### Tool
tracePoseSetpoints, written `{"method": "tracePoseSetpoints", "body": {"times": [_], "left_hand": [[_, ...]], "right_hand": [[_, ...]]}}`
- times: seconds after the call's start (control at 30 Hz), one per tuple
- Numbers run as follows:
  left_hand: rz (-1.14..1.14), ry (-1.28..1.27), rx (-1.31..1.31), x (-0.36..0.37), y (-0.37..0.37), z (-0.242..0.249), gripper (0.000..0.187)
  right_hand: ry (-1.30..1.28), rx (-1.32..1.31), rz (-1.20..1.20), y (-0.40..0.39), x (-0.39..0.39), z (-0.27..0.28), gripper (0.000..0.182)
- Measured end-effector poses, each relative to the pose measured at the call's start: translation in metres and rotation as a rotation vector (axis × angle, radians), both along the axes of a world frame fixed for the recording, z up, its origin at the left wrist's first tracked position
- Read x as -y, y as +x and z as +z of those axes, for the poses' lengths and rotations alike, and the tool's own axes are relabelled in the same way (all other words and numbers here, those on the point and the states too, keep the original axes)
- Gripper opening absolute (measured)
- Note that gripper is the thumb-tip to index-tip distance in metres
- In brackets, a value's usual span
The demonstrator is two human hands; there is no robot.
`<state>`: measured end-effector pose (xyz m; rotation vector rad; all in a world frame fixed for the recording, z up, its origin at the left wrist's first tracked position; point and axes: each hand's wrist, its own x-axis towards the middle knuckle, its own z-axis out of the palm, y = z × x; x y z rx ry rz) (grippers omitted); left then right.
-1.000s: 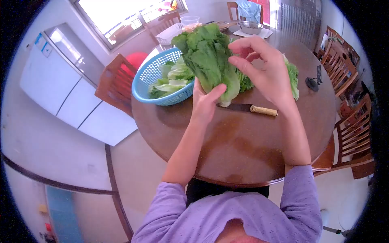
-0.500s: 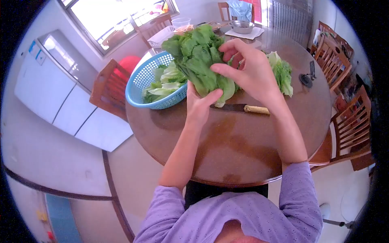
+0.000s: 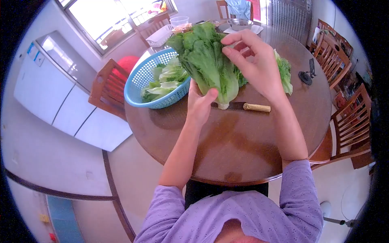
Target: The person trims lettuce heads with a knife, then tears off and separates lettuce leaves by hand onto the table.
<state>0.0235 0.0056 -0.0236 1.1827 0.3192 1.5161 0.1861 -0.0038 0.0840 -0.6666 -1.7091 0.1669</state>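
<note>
A head of green leafy lettuce (image 3: 206, 65) is held up over the table, its pale cut base pointing down. My left hand (image 3: 199, 103) grips it low on the left side, thumb across the front near the base. At the upper right edge of the leaves is my right hand (image 3: 255, 60), its thumb and forefinger drawn close together on the leaf edge and the other fingers curled. A knife with a light wooden handle (image 3: 257, 107) lies on the table just beyond the base, its dark blade partly hidden by the lettuce. More lettuce (image 3: 285, 73) lies behind my right wrist.
A blue perforated basket (image 3: 133, 87) with lettuce leaves (image 3: 164, 87) stands left on the round wooden table (image 3: 243, 150). Farther back are a metal bowl (image 3: 240, 24), a white basket (image 3: 160, 35) and a clear plastic tub (image 3: 179, 21). A black stand (image 3: 306, 77) sits at right; wooden chairs surround the table.
The lettuce has turned more upright and moved slightly right. My right thumb has risen from the front of the leaves toward the forefinger at their edge.
</note>
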Motion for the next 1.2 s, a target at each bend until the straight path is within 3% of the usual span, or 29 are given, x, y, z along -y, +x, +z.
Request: {"method": "tracePoseSetpoints", "body": {"times": [0.17, 0.4, 0.63, 0.93, 1.03, 1.1, 1.2], "left_hand": [[0.038, 0.011, -0.088, 0.003, 0.003, 0.003, 0.088], [0.083, -0.02, -0.093, 0.003, 0.005, 0.002, 0.082], [0.079, -0.075, 0.004, 0.002, 0.002, 0.005, 0.072], [0.181, -0.016, -0.027, 0.003, 0.001, 0.007, 0.08], [0.416, 0.096, -0.179, 0.007, 0.004, 0.015, 0.046], [0.237, 0.02, -0.015, 0.003, 0.002, 0.016, 0.084], [0.22, -0.002, 0.04, 0.006, 0.004, 0.016, 0.083]], "right_hand": [[0.246, 0.161, -0.105, -0.005, 0.007, 0.001, 0.03], [0.153, 0.172, -0.108, 0.001, 0.009, 0.003, 0.016], [0.326, 0.308, -0.014, 0.003, 0.019, 0.013, 0.016], [0.23, 0.537, 0.17, 0.002, 0.042, 0.017, 0.016], [0.171, 0.604, 0.158, 0.002, 0.055, 0.014, 0.019], [0.192, 0.625, 0.148, 0.003, 0.059, 0.016, 0.02], [0.209, 0.627, 0.121, 0.002, 0.063, 0.014, 0.02]]}}
